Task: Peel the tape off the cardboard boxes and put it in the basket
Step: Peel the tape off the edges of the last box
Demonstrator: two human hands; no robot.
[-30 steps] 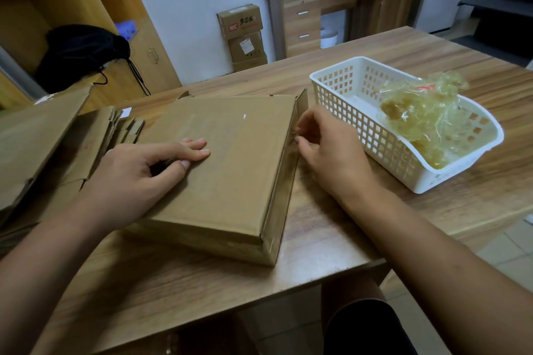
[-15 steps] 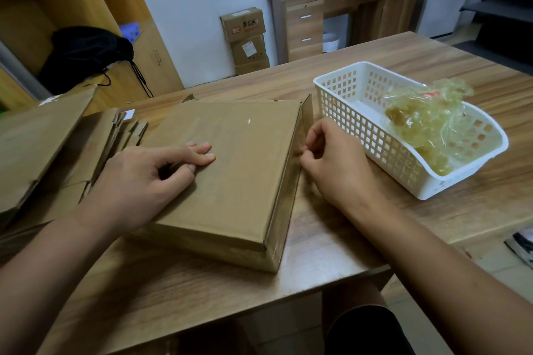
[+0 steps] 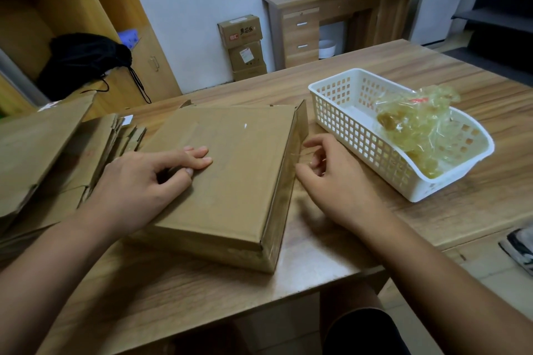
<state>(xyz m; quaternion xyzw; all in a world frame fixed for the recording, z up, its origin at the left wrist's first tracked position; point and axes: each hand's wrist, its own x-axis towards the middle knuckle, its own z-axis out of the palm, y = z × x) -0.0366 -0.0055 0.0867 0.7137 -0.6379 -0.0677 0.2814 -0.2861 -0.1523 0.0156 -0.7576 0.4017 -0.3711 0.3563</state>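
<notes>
Spanning most of the view, the wooden table carried everything the job needed. To the left, a stack of flattened cardboard lay partly over its edge. At the centre sat the closed cardboard box, flat on the tabletop with one corner pointing toward the person. To the right of it, and just apart from it, stood the white basket, a plastic lattice tray holding a crumpled wad of peeled tape, yellowish and clear, heaped against its far and right walls.

The left hand lay palm down on the box's top face, fingers stretched out and pressed flat, the thumb tucked beneath them; it grasped nothing and only weighed on the lid. The right hand was beside the box's right side wall, between box and basket, its fingers loosely curled and partly spread. A thin clear tape strip seemed to run from that side wall to the fingertips, yet it was too faint to tell whether thumb and forefinger truly pinched it. More glossy tape showed along the box's right side and near corner.
</notes>
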